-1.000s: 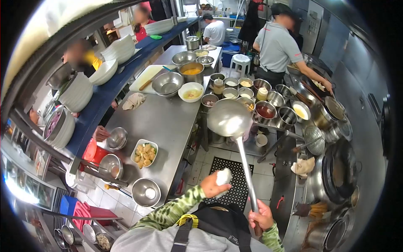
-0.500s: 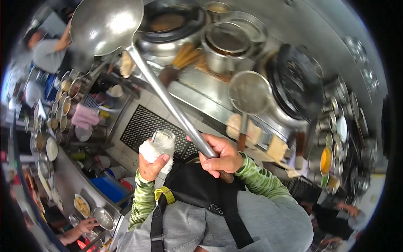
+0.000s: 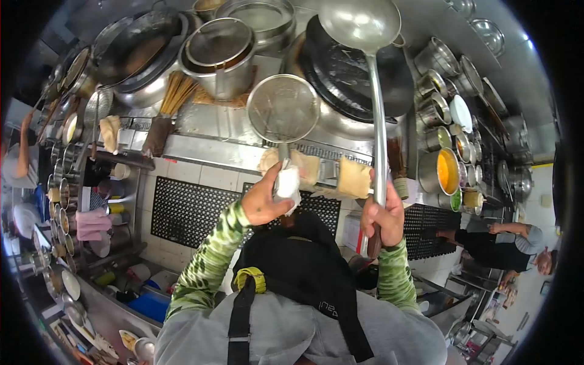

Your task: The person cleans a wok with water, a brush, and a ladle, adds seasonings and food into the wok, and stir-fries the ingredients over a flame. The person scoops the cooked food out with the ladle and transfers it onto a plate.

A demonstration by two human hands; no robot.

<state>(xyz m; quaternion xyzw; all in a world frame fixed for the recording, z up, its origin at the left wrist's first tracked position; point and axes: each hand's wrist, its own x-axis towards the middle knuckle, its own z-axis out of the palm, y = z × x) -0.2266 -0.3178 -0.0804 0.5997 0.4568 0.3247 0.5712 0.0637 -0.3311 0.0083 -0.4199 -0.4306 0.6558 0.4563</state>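
My right hand is closed round the handle of a large steel ladle, whose bowl is raised over the stove's far edge, beside a black wok. In my left hand is a white cloth, pinched between thumb and fingers; whether anything is inside it cannot be made out. Just beyond that hand lies a round mesh strainer, its handle pointing toward me and partly hidden by the hand.
Folded cloths lie on the stove's front edge. A second wok sits at the left, near a bamboo brush. Pots, one with orange liquid, stand at the right. Another person is at the far right.
The view has swung right from the prep counter to the stove. Both hands still hold the ladle and the white cloth; the glass-like container seen half a second ago no longer shows clearly.
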